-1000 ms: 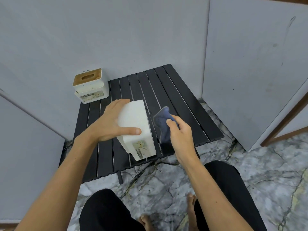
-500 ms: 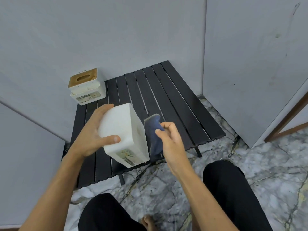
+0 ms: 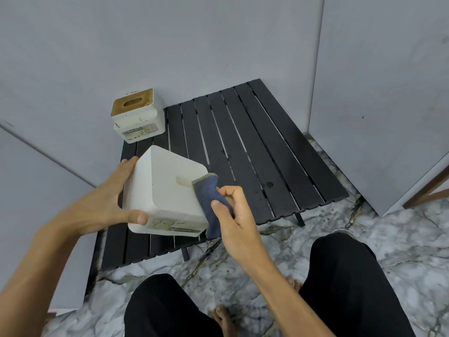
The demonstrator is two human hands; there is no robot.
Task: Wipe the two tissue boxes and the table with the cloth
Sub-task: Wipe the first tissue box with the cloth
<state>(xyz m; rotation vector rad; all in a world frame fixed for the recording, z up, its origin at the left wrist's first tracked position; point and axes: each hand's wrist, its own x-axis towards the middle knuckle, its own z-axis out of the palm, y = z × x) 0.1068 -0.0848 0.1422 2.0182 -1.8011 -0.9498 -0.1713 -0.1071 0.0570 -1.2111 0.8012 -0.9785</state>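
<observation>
**Box turned over, cloth now on its side**

Head view: I see my left hand (image 3: 102,205) holding the white tissue box (image 3: 167,190) up in the air, just over the near edge of the black slatted table (image 3: 255,154). The fingers are curled round the far left side of the box and the thumb is pinched on the near bottom corner. My right hand (image 3: 233,215) is closed tight on the blue cloth (image 3: 209,198). The cloth sticks out past my fingertips and touches the right side of the box.

A second ago the box stood more upright and its narrow end faced me. Now it is tipped, so a big flat white face looks up at me, and the cloth has come right onto the box edge. I think that means I am still cleaning this first box, one side after the other.

The long way of the box runs from my left thumb across to the cloth. The label side points down toward me.

The second tissue box (image 3: 136,115), with a wooden lid, sits at the far left corner of the table, well away from both hands. It and the table look not wiped yet.
</observation>
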